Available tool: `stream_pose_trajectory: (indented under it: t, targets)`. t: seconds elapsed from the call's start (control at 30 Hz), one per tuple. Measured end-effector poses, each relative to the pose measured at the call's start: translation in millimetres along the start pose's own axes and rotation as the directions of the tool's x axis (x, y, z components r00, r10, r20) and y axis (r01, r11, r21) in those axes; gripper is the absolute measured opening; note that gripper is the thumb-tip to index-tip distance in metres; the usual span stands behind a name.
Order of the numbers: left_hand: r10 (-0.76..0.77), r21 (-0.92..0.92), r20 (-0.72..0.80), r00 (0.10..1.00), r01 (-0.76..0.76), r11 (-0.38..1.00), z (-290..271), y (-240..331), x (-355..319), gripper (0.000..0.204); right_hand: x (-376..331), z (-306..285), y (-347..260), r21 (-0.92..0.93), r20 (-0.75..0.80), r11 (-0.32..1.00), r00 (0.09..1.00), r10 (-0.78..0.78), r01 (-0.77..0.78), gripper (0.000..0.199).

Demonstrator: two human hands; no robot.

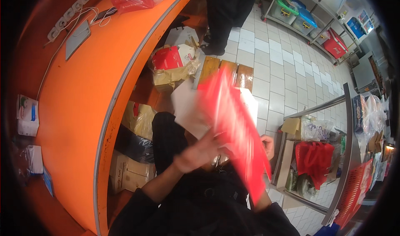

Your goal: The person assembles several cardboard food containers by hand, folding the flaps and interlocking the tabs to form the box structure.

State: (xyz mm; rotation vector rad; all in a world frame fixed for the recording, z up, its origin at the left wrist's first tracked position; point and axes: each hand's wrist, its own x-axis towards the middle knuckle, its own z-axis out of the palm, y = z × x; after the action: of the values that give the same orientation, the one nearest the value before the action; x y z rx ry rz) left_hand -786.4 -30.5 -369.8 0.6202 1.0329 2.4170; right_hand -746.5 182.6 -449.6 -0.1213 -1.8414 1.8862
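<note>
Orange worktop (79, 115) at 9 o'clock. Red sheet (235, 129) at centre, motion-blurred. Left hand (202, 150) at its 8 o'clock, right hand (268, 146) at 3 o'clock; whether fingers grasp it, cannot tell. Advisable: support both edges evenly, avoid creasing.

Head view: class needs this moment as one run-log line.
left hand: at red panel, blurred | right hand: partly behind panel's right edge | panel: slanted, blurred | white sheet: partly behind panel | orange counter: left
</note>
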Motion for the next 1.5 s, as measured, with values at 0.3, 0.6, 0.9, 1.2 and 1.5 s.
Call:
stream_pose_trajectory:
  t: [0.3,0.6,0.9,1.2,1.5]
  targets:
    - [-0.031,0.276,-0.562,0.826,0.223,0.935,-5,6,11,0.035,22,52,-84,-0.331,0.738,0.737,0.648,-0.188,0.59,0.018]
    - [-0.211,-0.163,-0.418,0.884,0.156,0.974,-32,6,17,0.027,38,57,-96,-0.079,0.854,0.851,0.475,-0.211,0.519,0.033]
    - [0.098,0.206,-0.305,0.947,-0.035,0.978,-43,-5,20,0.035,48,46,-84,0.291,0.612,0.931,0.705,-0.358,0.22,0.051]
    - [-0.049,0.346,-0.21,0.976,0.121,0.93,-40,12,13,0.028,48,38,-90,-0.283,0.602,0.888,0.788,-0.129,0.362,0.069]
    - [-0.042,0.291,-0.252,0.967,0.117,0.949,4,28,7,0.034,60,42,-88,-0.196,0.697,0.82,0.665,-0.27,0.538,0.045]
